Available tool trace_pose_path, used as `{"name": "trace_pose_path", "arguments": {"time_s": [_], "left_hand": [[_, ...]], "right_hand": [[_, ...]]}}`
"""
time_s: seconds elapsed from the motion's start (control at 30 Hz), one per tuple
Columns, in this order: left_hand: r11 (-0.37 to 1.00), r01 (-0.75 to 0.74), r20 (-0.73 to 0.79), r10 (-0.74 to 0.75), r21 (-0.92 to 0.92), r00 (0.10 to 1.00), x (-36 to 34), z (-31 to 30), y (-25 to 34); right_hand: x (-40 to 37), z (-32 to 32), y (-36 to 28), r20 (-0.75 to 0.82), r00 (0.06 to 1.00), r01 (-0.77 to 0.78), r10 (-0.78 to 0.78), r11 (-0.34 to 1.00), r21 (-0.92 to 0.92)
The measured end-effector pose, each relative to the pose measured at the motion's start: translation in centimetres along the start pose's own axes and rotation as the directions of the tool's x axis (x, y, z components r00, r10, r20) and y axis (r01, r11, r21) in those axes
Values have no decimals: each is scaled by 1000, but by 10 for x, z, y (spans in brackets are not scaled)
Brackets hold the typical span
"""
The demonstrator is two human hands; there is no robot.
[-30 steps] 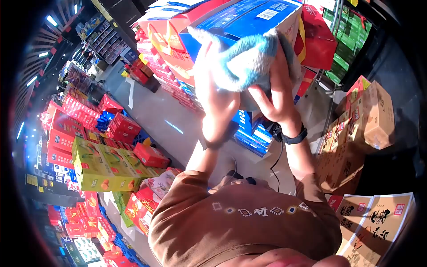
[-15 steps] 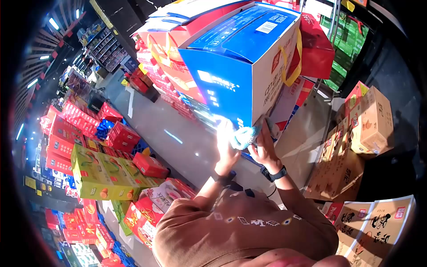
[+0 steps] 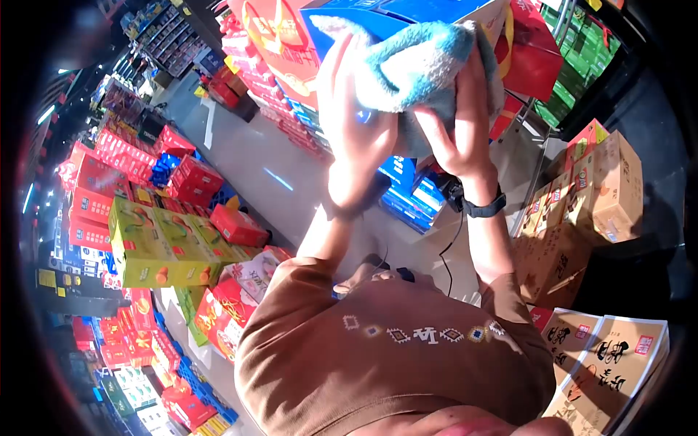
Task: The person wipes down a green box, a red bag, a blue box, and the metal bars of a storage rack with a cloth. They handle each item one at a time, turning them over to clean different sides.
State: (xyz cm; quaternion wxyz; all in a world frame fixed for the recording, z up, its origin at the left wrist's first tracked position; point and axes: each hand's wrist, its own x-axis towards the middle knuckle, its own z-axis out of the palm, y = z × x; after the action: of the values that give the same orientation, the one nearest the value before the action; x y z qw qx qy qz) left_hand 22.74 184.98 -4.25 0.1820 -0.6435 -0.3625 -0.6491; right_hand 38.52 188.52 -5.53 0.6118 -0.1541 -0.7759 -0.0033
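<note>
A fluffy light-blue and grey-white cloth (image 3: 422, 69) is bunched up between my two hands, raised in front of the boxes. My left hand (image 3: 356, 131), bright with glare, presses its left side, fingers pointing up. On the other side my right hand (image 3: 465, 134) grips the cloth with thumb and fingers and wears a dark wristband. Behind the cloth stands a big blue gift box (image 3: 436, 10), mostly covered by the cloth and my hands.
Red gift boxes (image 3: 280, 36) are stacked left of the blue one. Brown cartons (image 3: 614, 189) stand at the right, with more cartons (image 3: 611, 356) at lower right. Yellow-green boxes (image 3: 167, 243) and red boxes line the left. Grey floor (image 3: 254, 156) lies between.
Both hands have risen with the cloth, which now looks larger and nearer, covering much of the blue box's front. Blue packages low behind my hands have come into view.
</note>
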Motion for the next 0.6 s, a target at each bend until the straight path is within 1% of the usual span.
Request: {"name": "trace_pose_path", "arguments": {"time_s": [0.03,0.07,0.13,0.17,0.2,0.27,0.33,0.37,0.4,0.47,0.5,0.53,0.57,0.6], "left_hand": [[1000,9,11,-9,-3,1000,0,-1,1],[999,-33,23,33,34,999,-4,0,-4],[1000,13,33,-13,8,999,-15,-1,-3],[999,-7,41,6,33,999,-26,-1,-5],[999,25,75,-27,38,997,-39,-3,-8],[997,77,104,-78,15,991,-74,-3,-13],[979,194,171,-201,59,965,-109,-8,-13],[981,189,180,-192,36,965,-128,-7,-17],[979,197,185,-201,43,962,-147,-7,-23],[977,194,220,-209,91,953,-180,-8,-32],[982,175,214,-186,67,959,-187,-8,-35],[987,157,205,-162,40,965,-193,-7,-38],[990,138,195,-138,14,971,-200,-6,-40],[993,113,173,-117,36,978,-198,-5,-39]], "right_hand": [[-2,1,1,6,1000,-8,8,1000,-8],[-7,2,1,19,1000,-18,18,1000,-18],[-24,7,2,45,998,-33,35,999,-36],[-33,9,4,54,998,-44,44,999,-1],[-43,14,-1,19,996,-92,91,995,50],[-71,18,-5,78,983,-169,165,985,36],[-113,30,3,58,989,-135,133,990,40],[-135,30,6,160,971,-174,180,983,-50],[-155,35,5,132,972,-194,196,981,-27],[-181,42,5,169,947,-276,272,961,1],[-185,45,3,174,937,-309,302,951,14],[-188,47,3,195,936,-296,293,955,-17],[-191,47,3,176,941,-291,288,957,-11],[-188,48,2,154,947,-286,283,958,-7]]}}
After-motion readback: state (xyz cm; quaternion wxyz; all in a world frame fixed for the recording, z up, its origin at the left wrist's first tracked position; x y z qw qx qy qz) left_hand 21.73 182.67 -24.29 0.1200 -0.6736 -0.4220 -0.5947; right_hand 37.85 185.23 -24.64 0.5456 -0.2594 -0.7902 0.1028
